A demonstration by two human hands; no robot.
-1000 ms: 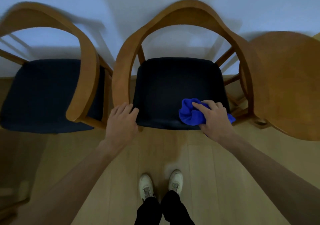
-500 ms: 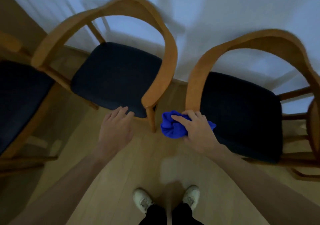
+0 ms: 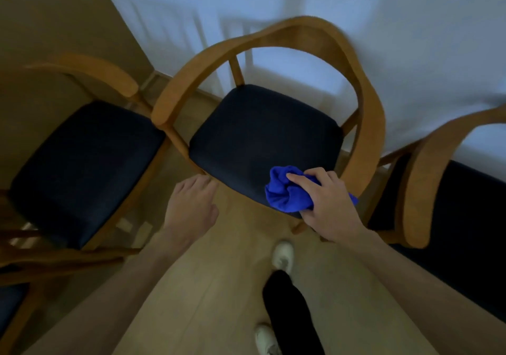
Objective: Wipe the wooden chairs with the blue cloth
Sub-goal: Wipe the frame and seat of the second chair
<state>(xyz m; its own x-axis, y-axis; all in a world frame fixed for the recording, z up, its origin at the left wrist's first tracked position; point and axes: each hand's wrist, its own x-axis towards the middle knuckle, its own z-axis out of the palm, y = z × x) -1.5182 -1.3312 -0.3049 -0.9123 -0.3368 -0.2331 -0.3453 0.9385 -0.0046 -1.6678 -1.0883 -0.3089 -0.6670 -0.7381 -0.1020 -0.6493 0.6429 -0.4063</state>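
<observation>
Head view shows me one chair further left than half a second ago: my right hand [image 3: 327, 204], bunching the blue cloth [image 3: 287, 194] in its fingers, now sits at the front right corner of the middle chair [image 3: 262, 135], on its dark seat. My left hand [image 3: 190, 207] hangs loosely spread and empty beside the front left corner. I judge the previous chair [image 3: 427, 168] finished and this one just starting.

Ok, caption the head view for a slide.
Right hand presses blue cloth onto middle chair seat's front edge.
</observation>
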